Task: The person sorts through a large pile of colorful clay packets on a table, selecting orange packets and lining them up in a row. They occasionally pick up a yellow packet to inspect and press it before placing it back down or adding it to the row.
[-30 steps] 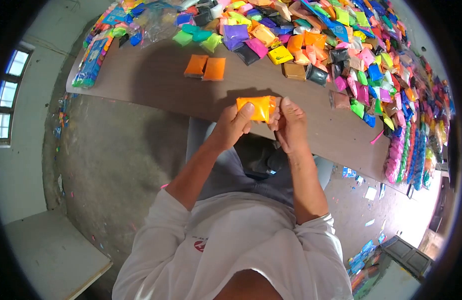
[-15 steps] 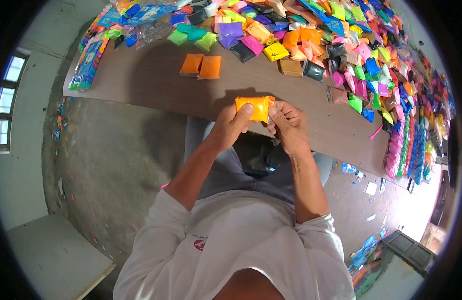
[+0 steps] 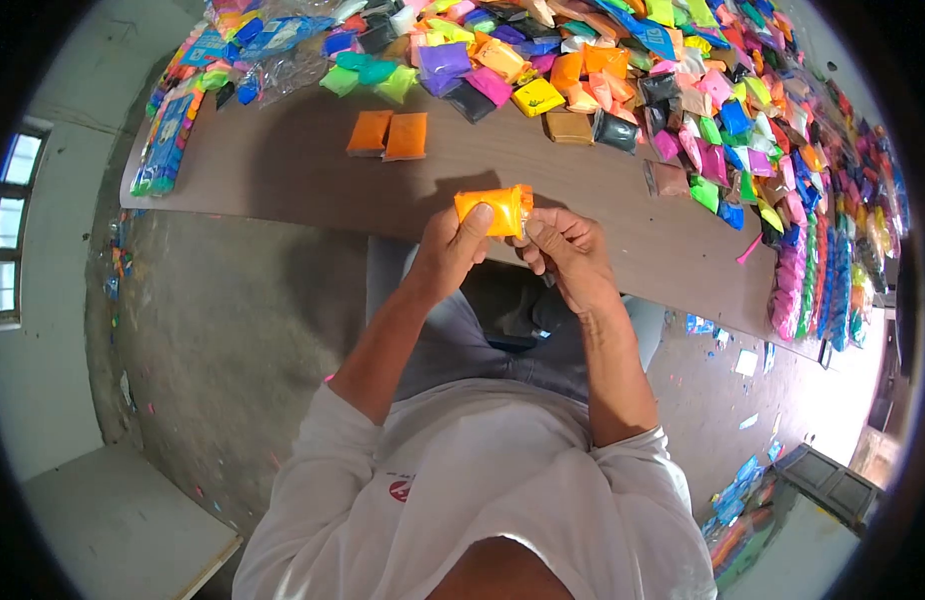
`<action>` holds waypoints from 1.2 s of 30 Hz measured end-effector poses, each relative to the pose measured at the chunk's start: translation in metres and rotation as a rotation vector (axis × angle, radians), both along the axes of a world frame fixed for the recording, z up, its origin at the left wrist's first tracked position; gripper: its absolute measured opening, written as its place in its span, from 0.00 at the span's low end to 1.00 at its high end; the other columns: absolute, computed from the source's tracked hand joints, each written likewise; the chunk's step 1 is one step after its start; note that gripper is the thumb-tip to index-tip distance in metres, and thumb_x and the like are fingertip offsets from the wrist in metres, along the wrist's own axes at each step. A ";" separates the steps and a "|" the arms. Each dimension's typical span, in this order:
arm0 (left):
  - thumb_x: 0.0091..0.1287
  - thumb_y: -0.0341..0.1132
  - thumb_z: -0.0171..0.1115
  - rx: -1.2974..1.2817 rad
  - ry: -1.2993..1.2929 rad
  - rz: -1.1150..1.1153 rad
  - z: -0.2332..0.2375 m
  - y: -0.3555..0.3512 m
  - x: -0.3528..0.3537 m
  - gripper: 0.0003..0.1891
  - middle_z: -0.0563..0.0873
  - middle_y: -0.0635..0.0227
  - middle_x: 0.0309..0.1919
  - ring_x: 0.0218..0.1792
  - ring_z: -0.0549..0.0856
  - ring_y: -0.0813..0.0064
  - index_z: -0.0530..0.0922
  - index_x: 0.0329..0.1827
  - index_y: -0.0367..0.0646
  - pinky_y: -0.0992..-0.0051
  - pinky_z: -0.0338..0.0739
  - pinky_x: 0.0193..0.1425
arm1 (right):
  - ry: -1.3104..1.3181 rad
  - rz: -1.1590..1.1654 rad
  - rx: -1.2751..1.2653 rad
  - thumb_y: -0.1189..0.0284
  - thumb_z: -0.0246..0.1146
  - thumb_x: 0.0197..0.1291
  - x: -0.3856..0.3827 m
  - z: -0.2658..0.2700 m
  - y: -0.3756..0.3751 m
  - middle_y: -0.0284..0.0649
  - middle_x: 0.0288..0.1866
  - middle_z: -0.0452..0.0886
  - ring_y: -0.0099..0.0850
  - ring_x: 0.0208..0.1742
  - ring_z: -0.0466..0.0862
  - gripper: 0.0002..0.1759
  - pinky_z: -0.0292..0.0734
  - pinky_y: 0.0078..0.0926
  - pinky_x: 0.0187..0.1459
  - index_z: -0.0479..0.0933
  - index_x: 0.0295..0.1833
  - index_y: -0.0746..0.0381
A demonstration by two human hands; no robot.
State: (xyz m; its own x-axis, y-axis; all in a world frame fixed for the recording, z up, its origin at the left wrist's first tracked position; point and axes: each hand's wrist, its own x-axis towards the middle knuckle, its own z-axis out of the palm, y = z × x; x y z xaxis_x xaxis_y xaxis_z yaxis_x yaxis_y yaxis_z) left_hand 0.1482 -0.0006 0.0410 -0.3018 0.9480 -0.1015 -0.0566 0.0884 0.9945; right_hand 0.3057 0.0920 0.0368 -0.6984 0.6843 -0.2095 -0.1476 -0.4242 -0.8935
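A bright yellow-orange packet [image 3: 498, 211] with a clear wrapper is held over the table's near edge. My left hand [image 3: 450, 246] grips its left part, thumb on top. At the packet's right end, my right hand [image 3: 573, 256] has thumb and fingers pinched together at the clear wrapper edge. Beyond my hands, two flat orange packets [image 3: 388, 135] lie side by side on the brown table [image 3: 273, 165].
Many coloured packets [image 3: 543, 97] are heaped along the table's far side and right. Bagged rows of packets [image 3: 791, 285] lie at the right edge. A blue-labelled pack [image 3: 166, 140] lies far left. A pale board [image 3: 133, 520] stands at lower left.
The yellow-orange packet has shifted slightly left and tilted, its right end raised. My right hand's fingers have moved a little down its right end. The whole view has shifted slightly.
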 end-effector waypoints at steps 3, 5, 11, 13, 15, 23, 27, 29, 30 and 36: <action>0.72 0.53 0.48 -0.008 -0.001 -0.001 -0.003 0.001 0.000 0.23 0.73 0.77 0.20 0.22 0.70 0.89 0.77 0.41 0.38 0.83 0.64 0.24 | 0.006 -0.003 -0.009 0.72 0.61 0.64 0.001 0.000 -0.001 0.33 0.29 0.80 0.18 0.27 0.75 0.09 0.69 0.14 0.27 0.81 0.43 0.67; 0.72 0.53 0.48 -0.035 0.023 0.004 -0.006 0.000 -0.001 0.23 0.72 0.77 0.19 0.21 0.70 0.89 0.77 0.40 0.39 0.83 0.63 0.24 | 0.024 -0.003 -0.011 0.72 0.62 0.63 0.001 -0.002 -0.001 0.33 0.29 0.80 0.18 0.27 0.75 0.08 0.69 0.14 0.27 0.81 0.42 0.66; 0.72 0.52 0.50 -0.092 0.002 0.044 -0.002 0.003 0.000 0.21 0.72 0.77 0.17 0.18 0.69 0.88 0.77 0.37 0.40 0.83 0.62 0.21 | -0.177 0.077 0.126 0.65 0.63 0.64 -0.006 0.021 0.006 0.31 0.27 0.79 0.16 0.26 0.74 0.11 0.67 0.12 0.25 0.79 0.38 0.63; 0.72 0.52 0.51 -0.107 -0.017 0.021 -0.004 0.002 -0.002 0.21 0.73 0.76 0.18 0.19 0.70 0.87 0.77 0.37 0.40 0.83 0.65 0.22 | -0.300 0.291 0.131 0.65 0.62 0.65 -0.004 0.035 0.016 0.30 0.26 0.79 0.16 0.26 0.74 0.11 0.68 0.13 0.26 0.79 0.37 0.63; 0.72 0.52 0.51 -0.100 0.022 0.000 -0.002 0.002 -0.002 0.21 0.75 0.75 0.19 0.19 0.71 0.87 0.78 0.37 0.39 0.82 0.66 0.24 | -0.318 0.317 0.244 0.65 0.62 0.65 -0.003 0.031 0.033 0.30 0.27 0.79 0.16 0.25 0.73 0.11 0.68 0.14 0.26 0.79 0.38 0.63; 0.72 0.48 0.51 -0.077 0.165 -0.026 0.002 0.005 0.002 0.20 0.79 0.72 0.22 0.22 0.75 0.83 0.78 0.34 0.38 0.79 0.71 0.28 | -0.359 0.043 0.725 0.69 0.55 0.64 -0.007 0.067 0.099 0.32 0.28 0.80 0.19 0.26 0.77 0.10 0.71 0.17 0.27 0.78 0.38 0.65; 0.72 0.43 0.52 -0.092 0.095 -0.015 0.004 0.001 0.002 0.18 0.78 0.70 0.21 0.22 0.75 0.83 0.76 0.31 0.37 0.78 0.71 0.28 | -0.056 -0.546 0.516 0.68 0.54 0.64 0.009 0.124 0.209 0.37 0.30 0.82 0.23 0.26 0.79 0.13 0.71 0.18 0.27 0.78 0.39 0.67; 0.72 0.42 0.53 -0.073 0.135 -0.006 0.003 0.002 0.002 0.17 0.78 0.69 0.20 0.22 0.75 0.82 0.76 0.31 0.36 0.78 0.70 0.28 | 0.053 -0.731 0.529 0.66 0.55 0.66 0.013 0.129 0.223 0.36 0.31 0.82 0.21 0.26 0.78 0.14 0.69 0.16 0.27 0.79 0.40 0.66; 0.71 0.42 0.54 -0.065 0.174 0.006 0.002 0.002 0.003 0.17 0.77 0.68 0.20 0.23 0.75 0.82 0.76 0.30 0.36 0.78 0.70 0.28 | -0.112 -0.649 0.668 0.67 0.56 0.65 0.016 0.121 0.226 0.36 0.30 0.82 0.21 0.25 0.78 0.13 0.69 0.16 0.27 0.80 0.39 0.67; 0.70 0.40 0.55 -0.021 0.203 0.038 -0.004 0.003 0.006 0.15 0.78 0.65 0.20 0.23 0.76 0.79 0.77 0.32 0.35 0.76 0.70 0.29 | -0.666 -0.242 0.985 0.66 0.64 0.61 -0.008 0.053 0.194 0.40 0.25 0.83 0.27 0.24 0.82 0.13 0.77 0.27 0.30 0.82 0.40 0.66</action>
State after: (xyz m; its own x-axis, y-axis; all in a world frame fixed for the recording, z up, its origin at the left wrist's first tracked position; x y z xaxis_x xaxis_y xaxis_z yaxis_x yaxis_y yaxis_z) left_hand 0.1539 0.0027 0.0367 -0.3539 0.9337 -0.0540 0.1412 0.1104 0.9838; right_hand 0.2976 0.2864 0.0894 -0.4844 0.8505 0.2049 0.4821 0.4550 -0.7487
